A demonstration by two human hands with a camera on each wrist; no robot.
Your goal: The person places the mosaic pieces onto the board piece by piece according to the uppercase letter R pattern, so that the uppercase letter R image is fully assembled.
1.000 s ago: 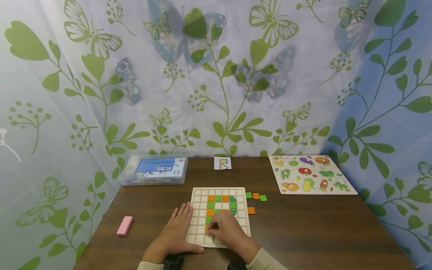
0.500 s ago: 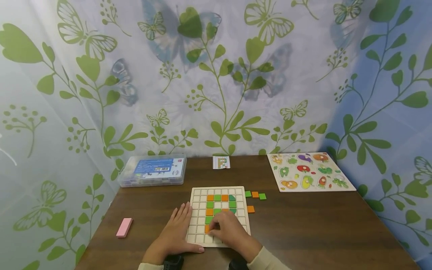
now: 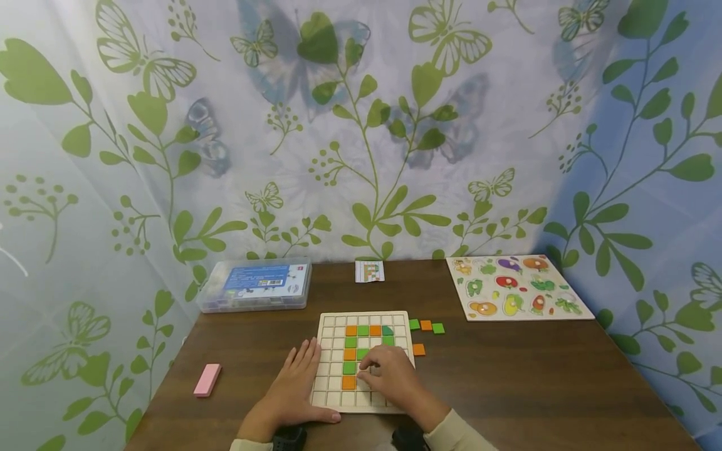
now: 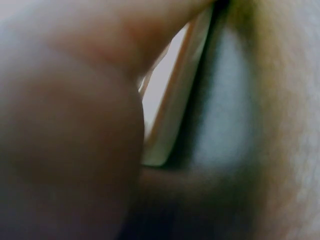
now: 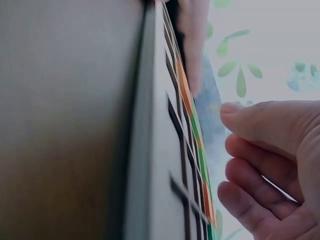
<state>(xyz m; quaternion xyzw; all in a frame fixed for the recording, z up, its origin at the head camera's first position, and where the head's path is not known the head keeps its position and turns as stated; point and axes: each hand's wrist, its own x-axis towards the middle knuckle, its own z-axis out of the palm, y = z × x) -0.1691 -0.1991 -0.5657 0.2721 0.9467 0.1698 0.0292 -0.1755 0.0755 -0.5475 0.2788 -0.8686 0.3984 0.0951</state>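
A wooden grid board (image 3: 334,368) lies in front of me, with orange and green square tiles set in its cells; one of them is an orange tile (image 3: 349,382) low in the left column of tiles. Along the board's left edge rests my left hand (image 3: 296,385), fingers straight and thumb at the front edge. My right hand (image 3: 395,379) hovers over the right part of the board, just right of that orange tile, covering some cells. In the right wrist view its fingers (image 5: 240,167) are loosely bent beside the board with no tile visible between them.
Loose tiles lie right of the board, among them an orange tile (image 3: 418,349) and a green tile (image 3: 439,328). Behind it is a small pattern card (image 3: 369,271). A plastic case (image 3: 265,285), a pink block (image 3: 207,379) and a vegetable puzzle (image 3: 524,297) stand farther out.
My right hand has let go of the low orange tile and shifted a little right and up from it, leaving the tile in its cell. The left hand has stayed put.
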